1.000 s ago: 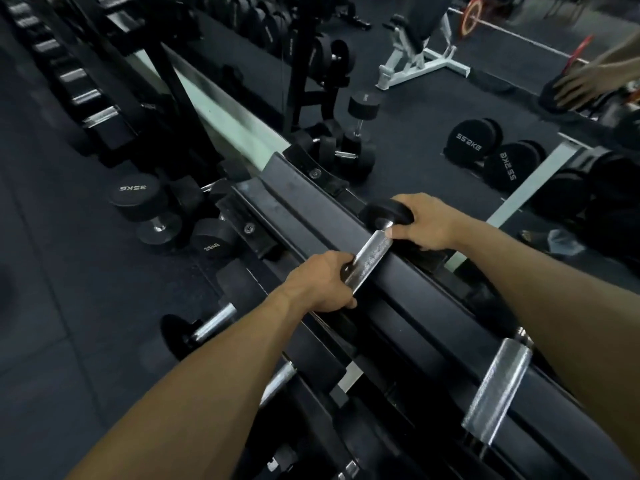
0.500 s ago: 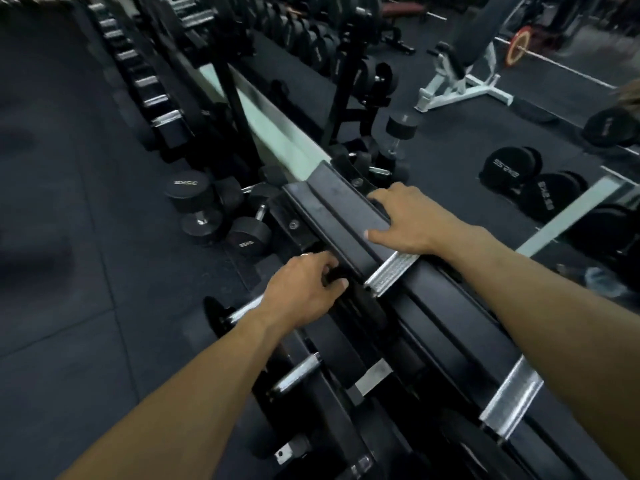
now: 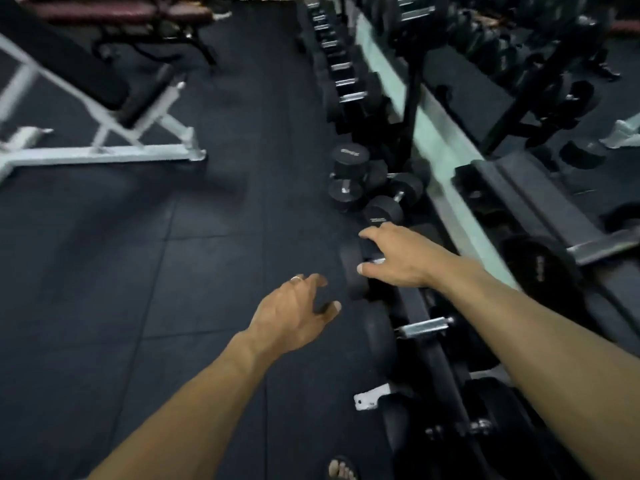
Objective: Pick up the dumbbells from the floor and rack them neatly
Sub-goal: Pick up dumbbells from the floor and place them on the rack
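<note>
The right hand is laid with spread fingers over a racked dumbbell at the rack end; the left hand hangs open, empty. More dumbbells on the floor are best gripped mid-handle and lifted squarely.

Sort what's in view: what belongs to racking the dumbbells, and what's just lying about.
Belongs to the job:
- loose dumbbells on the floor
- dumbbell rack
- racked dumbbell under the right hand
- left hand, free above the floor

Just about:
- white-framed bench
- maroon padded bench
- mirror
</note>
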A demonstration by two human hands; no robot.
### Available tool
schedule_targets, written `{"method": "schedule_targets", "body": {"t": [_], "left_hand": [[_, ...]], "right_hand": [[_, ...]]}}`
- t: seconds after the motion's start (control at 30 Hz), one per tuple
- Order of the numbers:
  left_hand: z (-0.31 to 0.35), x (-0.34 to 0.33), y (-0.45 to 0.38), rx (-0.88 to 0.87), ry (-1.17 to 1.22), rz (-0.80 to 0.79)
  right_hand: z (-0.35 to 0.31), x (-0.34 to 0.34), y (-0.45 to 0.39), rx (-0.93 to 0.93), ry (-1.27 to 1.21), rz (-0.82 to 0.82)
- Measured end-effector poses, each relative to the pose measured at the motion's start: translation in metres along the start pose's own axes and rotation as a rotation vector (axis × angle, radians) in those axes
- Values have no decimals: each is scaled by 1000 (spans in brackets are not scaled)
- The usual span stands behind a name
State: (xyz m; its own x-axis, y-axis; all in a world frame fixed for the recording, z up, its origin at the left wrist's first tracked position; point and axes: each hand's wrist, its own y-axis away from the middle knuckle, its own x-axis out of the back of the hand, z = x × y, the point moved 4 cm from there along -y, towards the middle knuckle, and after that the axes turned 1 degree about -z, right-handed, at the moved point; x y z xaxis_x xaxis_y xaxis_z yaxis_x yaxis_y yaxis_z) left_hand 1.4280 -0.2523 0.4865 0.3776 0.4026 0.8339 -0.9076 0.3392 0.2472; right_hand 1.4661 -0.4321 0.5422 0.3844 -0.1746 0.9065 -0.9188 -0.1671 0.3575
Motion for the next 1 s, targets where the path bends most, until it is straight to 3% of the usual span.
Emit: {"method": "schedule_targets", "body": {"t": [0.23,0.5,0.77,1.0], "left_hand": [[-151,-40,161,210,72,21],[-293,-161,294,510,218,-42],[-408,-371,368,862,427,-134],[-488,-531,365,969,552,-145]], "right_hand": [[-163,-142,30,177,35,-149],[-296,-333,32,361,52,-368],[-324,-585,9,447,105,-626],[-309,-766,-10,421,139,-726]]}}
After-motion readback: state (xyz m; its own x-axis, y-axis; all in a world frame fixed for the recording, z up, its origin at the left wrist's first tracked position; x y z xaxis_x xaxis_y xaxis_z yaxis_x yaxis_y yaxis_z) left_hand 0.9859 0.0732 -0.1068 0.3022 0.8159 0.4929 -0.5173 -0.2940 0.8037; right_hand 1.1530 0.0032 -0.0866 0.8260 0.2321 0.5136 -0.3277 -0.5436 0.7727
